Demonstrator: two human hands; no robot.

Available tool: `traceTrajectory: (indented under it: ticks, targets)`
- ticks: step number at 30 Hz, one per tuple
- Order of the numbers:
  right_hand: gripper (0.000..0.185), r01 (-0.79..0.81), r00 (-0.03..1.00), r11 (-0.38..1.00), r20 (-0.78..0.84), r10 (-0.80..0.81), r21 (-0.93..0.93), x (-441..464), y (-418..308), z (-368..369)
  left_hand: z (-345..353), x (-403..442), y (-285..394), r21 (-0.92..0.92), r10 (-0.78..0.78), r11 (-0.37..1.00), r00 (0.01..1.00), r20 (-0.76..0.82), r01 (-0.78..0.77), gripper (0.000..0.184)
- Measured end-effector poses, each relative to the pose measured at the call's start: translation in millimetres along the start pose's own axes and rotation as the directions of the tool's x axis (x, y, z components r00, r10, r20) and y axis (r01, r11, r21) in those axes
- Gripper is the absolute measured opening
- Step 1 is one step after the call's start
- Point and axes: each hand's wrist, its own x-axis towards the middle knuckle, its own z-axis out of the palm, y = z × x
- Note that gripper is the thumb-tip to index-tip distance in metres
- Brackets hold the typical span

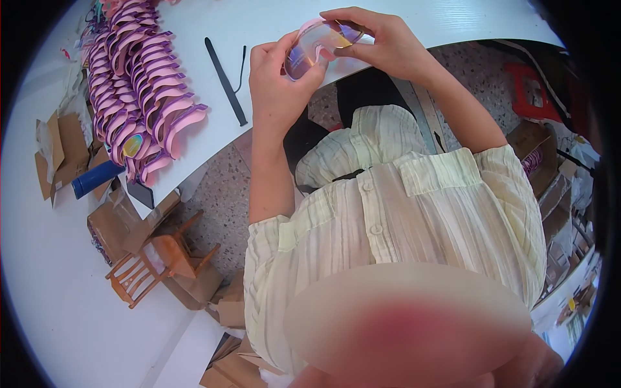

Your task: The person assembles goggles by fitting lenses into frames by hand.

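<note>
My left hand (279, 81) and my right hand (386, 44) hold shield sunglasses (303, 53) above the table's near edge. Their wide lens is clear and iridescent, with a pink nose piece and a pink upper edge. Fingers of the left hand grip one end, its thumb close to the nose piece. At the other end, the lens is pinched between thumb and fingers of my right hand. No temples show on them. To the left, several long rows of pink and purple curved sunglasses fronts (132, 90) lie nested together on the white table (213, 139).
A flat black strip (225, 81) and a thin dark piece (242, 68) lie left of my hands. A phone (141, 194) and a blue cylinder (97, 180) are near the table corner. Below stand a wooden chair (174, 255), cardboard boxes (119, 220) and a red stool (527, 90).
</note>
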Motion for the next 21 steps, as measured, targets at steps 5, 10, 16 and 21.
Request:
traceTrajectory:
  ticks: [5,10,16,21]
  targets:
    - [0.062,-0.014,0.999,1.0,0.032,0.013,0.022,-4,-8,-5,-1,0,5,0.124,-0.013,0.992,1.0,-0.004,0.013,0.056]
    - [0.026,0.259,0.89,0.922,-0.301,-0.343,-0.287,-15,2,10,3,-4,-4,0.019,-0.082,0.996,0.991,-0.108,0.085,0.052]
    - [0.018,0.218,0.889,0.944,-0.349,-0.297,-0.247,-22,8,48,18,-8,2,-0.292,-0.196,0.944,0.974,-0.115,0.155,0.052]
    - [0.015,0.183,0.874,0.973,-0.429,-0.226,-0.141,-19,12,62,17,-7,10,-0.236,-0.167,0.964,0.973,-0.161,0.127,0.058]
